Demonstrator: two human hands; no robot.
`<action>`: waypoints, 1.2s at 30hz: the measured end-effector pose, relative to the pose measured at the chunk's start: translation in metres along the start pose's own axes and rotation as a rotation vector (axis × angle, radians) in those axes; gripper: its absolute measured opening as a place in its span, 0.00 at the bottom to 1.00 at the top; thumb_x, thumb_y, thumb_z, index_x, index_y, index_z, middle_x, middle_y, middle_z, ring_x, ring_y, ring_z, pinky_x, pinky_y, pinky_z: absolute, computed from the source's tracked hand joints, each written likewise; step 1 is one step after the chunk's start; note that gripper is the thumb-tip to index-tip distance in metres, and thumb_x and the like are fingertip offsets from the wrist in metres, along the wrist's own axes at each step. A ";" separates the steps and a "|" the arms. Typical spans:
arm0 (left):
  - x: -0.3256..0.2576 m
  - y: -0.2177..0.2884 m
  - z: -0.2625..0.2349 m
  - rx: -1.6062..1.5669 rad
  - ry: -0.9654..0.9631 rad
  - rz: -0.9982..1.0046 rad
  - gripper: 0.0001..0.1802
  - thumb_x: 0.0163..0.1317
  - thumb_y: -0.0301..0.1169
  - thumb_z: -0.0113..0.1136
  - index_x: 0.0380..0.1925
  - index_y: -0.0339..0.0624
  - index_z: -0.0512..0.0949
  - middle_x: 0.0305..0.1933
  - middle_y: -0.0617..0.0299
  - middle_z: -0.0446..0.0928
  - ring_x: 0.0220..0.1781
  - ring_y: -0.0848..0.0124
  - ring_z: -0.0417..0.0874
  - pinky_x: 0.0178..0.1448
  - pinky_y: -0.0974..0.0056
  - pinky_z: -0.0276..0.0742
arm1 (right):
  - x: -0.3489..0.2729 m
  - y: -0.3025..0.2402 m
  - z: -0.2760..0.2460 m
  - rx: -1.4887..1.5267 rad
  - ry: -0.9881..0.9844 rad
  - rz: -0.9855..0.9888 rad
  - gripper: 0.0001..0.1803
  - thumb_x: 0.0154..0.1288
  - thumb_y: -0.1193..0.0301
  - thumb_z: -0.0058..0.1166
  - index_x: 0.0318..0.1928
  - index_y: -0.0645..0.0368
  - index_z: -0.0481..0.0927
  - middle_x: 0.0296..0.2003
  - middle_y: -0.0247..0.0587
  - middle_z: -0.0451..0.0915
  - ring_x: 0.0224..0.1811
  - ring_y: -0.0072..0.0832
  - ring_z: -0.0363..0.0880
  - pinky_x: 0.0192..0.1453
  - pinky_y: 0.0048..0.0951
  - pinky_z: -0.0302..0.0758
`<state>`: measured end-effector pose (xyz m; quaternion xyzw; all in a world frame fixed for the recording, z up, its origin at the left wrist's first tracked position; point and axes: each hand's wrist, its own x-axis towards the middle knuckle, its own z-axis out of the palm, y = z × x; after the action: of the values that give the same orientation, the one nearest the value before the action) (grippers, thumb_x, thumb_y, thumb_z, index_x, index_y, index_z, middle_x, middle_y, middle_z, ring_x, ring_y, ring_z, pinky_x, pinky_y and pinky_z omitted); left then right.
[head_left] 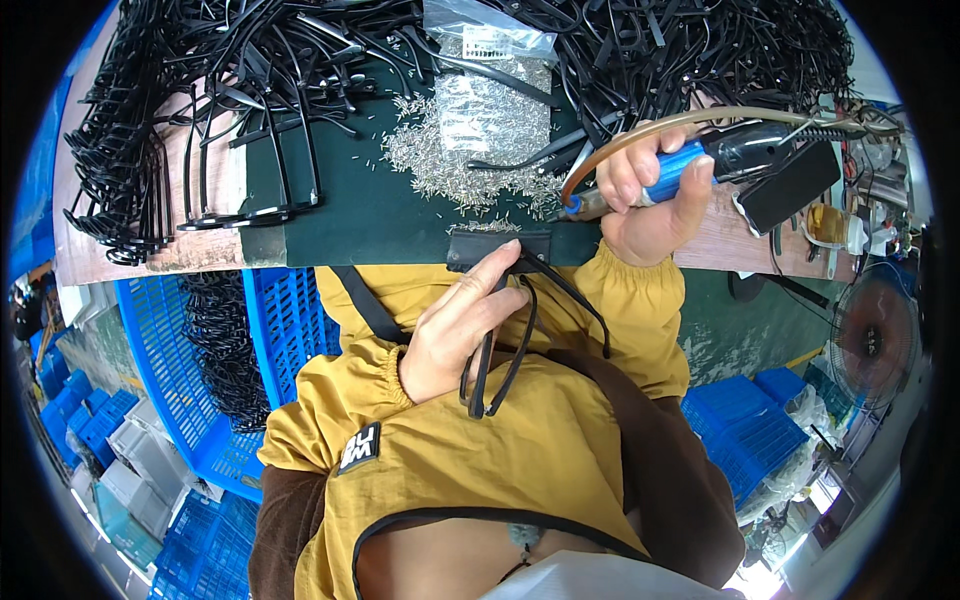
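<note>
My left hand point(462, 325) is closed on a black eyeglass frame point(510, 365) at the table's near edge. The frame's temples hang down toward my lap, and its front is partly hidden by my fingers. My index fingertip reaches a small black block point(475, 250) on the edge, with a few tiny screws along its far side. My right hand point(650, 195) grips a blue powered screwdriver point(672, 172), its tip pointing left and a brown hose curving over it. Left of that tip spreads a pile of small silver screws point(440, 165) on the dark green mat point(330, 160).
A clear plastic bag point(490, 115) of screws lies on the pile. Black eyeglass frames point(120, 150) are stacked at left, with loose temples point(700, 60) heaped at far right. A dark phone-like slab point(790, 188) sits at right. Below the table are a blue crate point(165, 350) and a fan point(872, 340).
</note>
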<state>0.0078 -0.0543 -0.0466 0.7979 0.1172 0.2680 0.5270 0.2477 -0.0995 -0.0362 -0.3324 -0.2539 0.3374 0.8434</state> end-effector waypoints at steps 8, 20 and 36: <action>-0.002 -0.001 0.000 0.000 -0.020 -0.034 0.21 0.54 0.13 0.58 0.51 0.33 0.78 0.68 0.30 0.68 0.60 0.41 0.81 0.60 0.55 0.81 | -0.023 -0.001 0.028 -0.024 -0.089 0.161 0.26 0.68 0.44 0.58 0.50 0.49 0.71 0.26 0.26 0.66 0.23 0.16 0.67 0.20 0.17 0.62; -0.002 -0.006 0.007 0.001 0.105 0.012 0.16 0.58 0.18 0.58 0.48 0.31 0.79 0.64 0.29 0.73 0.61 0.42 0.82 0.61 0.54 0.81 | -0.017 0.012 0.036 0.036 -0.004 0.194 0.20 0.68 0.55 0.64 0.38 0.53 0.67 0.23 0.34 0.70 0.17 0.20 0.68 0.17 0.20 0.60; 0.018 0.016 -0.026 -0.841 0.335 -0.647 0.17 0.77 0.35 0.49 0.47 0.29 0.79 0.38 0.52 0.80 0.39 0.65 0.85 0.44 0.65 0.81 | 0.006 0.019 0.025 0.041 0.039 -0.065 0.15 0.74 0.55 0.55 0.43 0.52 0.73 0.25 0.32 0.71 0.18 0.20 0.67 0.18 0.21 0.63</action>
<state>0.0072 -0.0327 -0.0190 0.3885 0.3214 0.2395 0.8297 0.2276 -0.0747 -0.0329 -0.3132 -0.2413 0.3085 0.8652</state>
